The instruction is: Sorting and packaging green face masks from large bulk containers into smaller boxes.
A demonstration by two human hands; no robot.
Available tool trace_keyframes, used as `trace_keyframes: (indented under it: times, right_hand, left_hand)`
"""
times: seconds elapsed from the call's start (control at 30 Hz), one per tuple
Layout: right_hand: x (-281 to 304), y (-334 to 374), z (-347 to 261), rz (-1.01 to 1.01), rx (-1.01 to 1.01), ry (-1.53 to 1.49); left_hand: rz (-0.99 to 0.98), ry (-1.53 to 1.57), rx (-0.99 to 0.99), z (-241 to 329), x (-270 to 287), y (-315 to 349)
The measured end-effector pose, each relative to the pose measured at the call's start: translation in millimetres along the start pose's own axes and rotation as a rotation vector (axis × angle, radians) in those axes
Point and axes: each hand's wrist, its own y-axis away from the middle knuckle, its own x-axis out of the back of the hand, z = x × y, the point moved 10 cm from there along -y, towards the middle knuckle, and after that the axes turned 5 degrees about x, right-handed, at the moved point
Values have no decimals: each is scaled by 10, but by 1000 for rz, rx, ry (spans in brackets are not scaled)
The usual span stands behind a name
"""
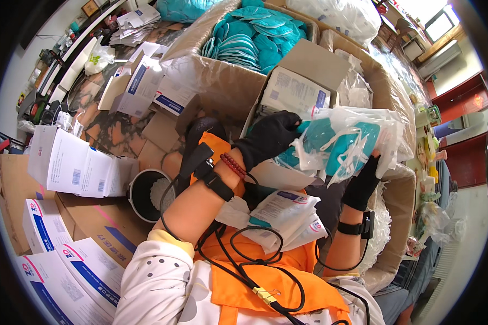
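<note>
Bright window daylight, upper-right glare, dark bent fisheye rim.

A patterned brown floor [111, 132] carries scattered white boxes [73, 165], a round grey bucket [146, 194], and a big cardboard carton [222, 81] of teal masks [255, 35].

Floor [119, 132] was mottled brown and dark stone tile, mostly buried under clutter. White wall [16, 65] ran along the left with a long cluttered shelf [76, 46]. Bright window [438, 24] sat top right, daylight washing in. Red cabinet [466, 97] stood at right.
</note>
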Motion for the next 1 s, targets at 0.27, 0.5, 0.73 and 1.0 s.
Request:
trace_keyframes:
  times: [0.27, 0.5, 0.73, 1.0]
  right_hand:
    - [216, -70, -339, 215, 84, 28]
    - [113, 39, -333, 177, 137, 171]
    - [-243, 237, -418, 77, 175, 228]
    - [186, 38, -467, 258, 206, 238]
  left_hand:
    - [380, -198, 139, -356, 487, 67]
    - [638, -314, -404, 959, 540, 341]
    - [271, -43, -61, 673, -13, 294]
    - [184, 68, 231, 239, 209, 172]
